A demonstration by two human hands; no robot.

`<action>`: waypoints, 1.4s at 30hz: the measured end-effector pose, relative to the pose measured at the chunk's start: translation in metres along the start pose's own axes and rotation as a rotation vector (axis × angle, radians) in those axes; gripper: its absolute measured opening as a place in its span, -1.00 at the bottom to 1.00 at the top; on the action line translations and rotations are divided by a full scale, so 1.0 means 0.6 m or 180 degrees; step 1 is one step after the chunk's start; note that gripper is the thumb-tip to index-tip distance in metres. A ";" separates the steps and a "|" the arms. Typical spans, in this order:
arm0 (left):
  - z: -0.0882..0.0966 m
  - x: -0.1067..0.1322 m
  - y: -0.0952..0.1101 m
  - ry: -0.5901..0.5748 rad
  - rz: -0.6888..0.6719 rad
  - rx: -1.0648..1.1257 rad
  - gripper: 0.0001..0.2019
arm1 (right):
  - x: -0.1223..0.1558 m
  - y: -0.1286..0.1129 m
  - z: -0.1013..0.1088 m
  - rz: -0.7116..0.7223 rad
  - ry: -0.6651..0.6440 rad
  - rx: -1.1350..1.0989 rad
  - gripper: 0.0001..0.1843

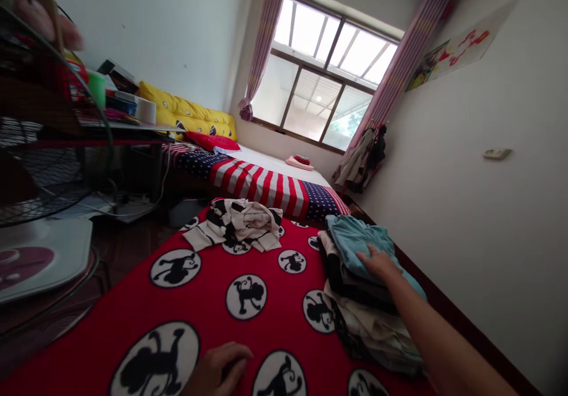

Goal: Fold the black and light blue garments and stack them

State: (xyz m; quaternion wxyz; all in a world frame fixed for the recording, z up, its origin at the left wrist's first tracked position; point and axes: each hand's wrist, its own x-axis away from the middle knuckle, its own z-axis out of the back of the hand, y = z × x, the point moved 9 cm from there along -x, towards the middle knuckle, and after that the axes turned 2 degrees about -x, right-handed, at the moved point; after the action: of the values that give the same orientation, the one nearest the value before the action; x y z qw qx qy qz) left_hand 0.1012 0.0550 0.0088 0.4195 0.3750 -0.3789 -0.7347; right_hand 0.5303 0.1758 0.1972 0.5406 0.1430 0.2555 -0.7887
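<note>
My right hand (pixel 378 262) rests on a folded light-blue garment (pixel 352 233) at the top of a stack of clothes, its fingers stretched out and holding nothing. Beneath the blue piece lie dark and beige folded clothes (pixel 361 319). Low in the view, my left hand (pixel 220 367) is over the red cover, loosely curved with thumb and fingers apart and nothing between them. A crumpled cream-and-black garment (pixel 244 221) lies farther off on the same red cover (pixel 208 301), which is printed with black monkeys in white circles.
A second bed with a striped-and-starred sheet (pixel 261 186) stands beyond, below the window. To the left are a cluttered desk (pixel 146 126), a wire fan guard (pixel 39 165) and a chair (pixel 75 251). A bare wall (pixel 483 218) runs along the right side.
</note>
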 end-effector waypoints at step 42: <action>0.267 -0.456 -0.069 0.1039 0.0799 -0.2572 -0.77 | 0.499 -0.351 -0.241 -0.0993 -0.1729 -0.4810 -0.71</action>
State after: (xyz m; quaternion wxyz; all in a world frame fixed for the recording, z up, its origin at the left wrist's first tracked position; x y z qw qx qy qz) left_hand 0.0486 0.3552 0.1059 0.6723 0.2432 -0.0331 -0.6984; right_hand 0.2162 0.0833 -0.0207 0.4182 -0.4932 0.5953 -0.4769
